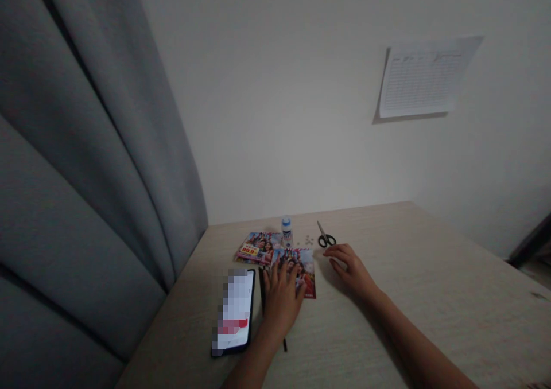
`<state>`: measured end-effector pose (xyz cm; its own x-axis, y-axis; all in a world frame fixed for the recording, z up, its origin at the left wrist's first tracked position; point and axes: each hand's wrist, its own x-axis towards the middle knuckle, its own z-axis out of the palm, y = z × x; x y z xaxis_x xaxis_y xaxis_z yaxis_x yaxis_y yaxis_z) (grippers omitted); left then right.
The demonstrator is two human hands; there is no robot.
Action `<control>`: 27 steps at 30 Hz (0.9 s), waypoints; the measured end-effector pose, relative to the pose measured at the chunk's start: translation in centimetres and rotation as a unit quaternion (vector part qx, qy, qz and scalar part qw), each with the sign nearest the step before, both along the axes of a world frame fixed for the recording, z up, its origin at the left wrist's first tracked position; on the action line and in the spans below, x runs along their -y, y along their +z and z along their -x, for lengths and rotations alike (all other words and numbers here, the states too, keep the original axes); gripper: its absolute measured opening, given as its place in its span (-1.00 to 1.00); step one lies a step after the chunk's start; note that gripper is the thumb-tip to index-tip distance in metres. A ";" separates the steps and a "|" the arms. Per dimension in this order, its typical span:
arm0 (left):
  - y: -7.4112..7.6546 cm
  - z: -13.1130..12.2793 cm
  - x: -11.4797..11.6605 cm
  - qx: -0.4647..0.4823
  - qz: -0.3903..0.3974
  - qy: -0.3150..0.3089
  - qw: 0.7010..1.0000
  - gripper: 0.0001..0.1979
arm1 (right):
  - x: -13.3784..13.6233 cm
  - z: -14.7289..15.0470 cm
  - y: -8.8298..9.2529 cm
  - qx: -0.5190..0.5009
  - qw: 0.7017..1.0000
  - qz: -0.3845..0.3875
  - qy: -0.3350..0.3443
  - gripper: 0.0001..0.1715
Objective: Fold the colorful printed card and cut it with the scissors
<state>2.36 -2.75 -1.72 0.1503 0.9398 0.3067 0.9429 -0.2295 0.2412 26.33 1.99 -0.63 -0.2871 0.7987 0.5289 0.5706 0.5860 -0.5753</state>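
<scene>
My left hand (282,294) rests with its fingers spread on a colourful printed leaflet (307,271) and partly covers it. Under that hand runs a thin black strip (284,345), its middle hidden. My right hand (352,271) hovers or rests just right of the leaflet, fingers slightly apart and nothing seen in them. Beyond its fingertips lie scissors with black handles (327,240), blades pointing away. Behind the leaflet stands a small white bottle with a blue cap (286,232). A stack of similar leaflets (257,246) sits at the back left.
A lit smartphone (235,311) lies left of my left hand, its screen partly blurred. Several tiny pale pieces (309,240) are scattered between bottle and scissors. A grey curtain (129,148) hangs along the table's left edge. A printed sheet (424,82) is on the wall.
</scene>
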 end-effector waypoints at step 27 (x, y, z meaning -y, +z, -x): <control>-0.4 1.0 0.6 -0.067 0.047 -0.089 0.993 -0.32 | 3.0 3.1 -2.0 0.231 0.971 0.063 0.008 -0.38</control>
